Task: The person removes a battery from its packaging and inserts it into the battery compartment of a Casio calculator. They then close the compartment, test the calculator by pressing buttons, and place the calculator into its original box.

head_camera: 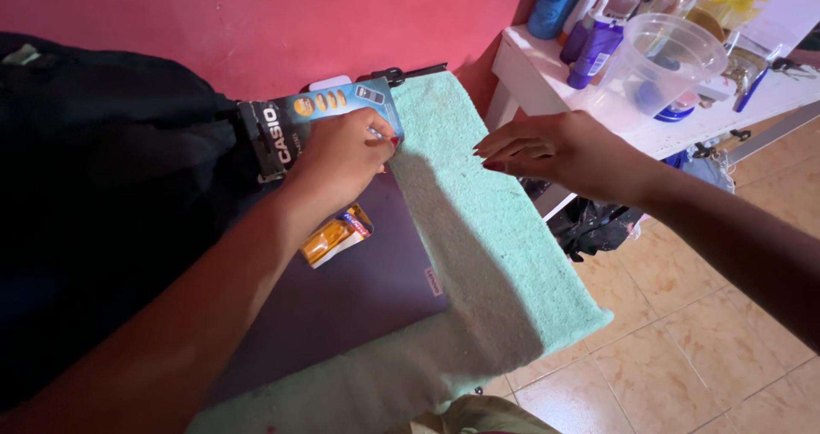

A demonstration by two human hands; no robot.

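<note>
Pinching the blue box (pixel 320 114) at its right end, our left hand (pixel 337 165) has its grip clamped there, the box's long axis running left from the grip along the pink wall, while our right hand (pixel 555 148) hovers flat, fingers apart, over the green towel (pixel 478 229).

The left hand (pixel 342 161) covered part of the blue box (pixel 320 114). The towel (pixel 487 229) hid the table's right side. The top edge cut off the bottles (pixel 589 41); black fabric (pixel 102 186) ran off left.
</note>
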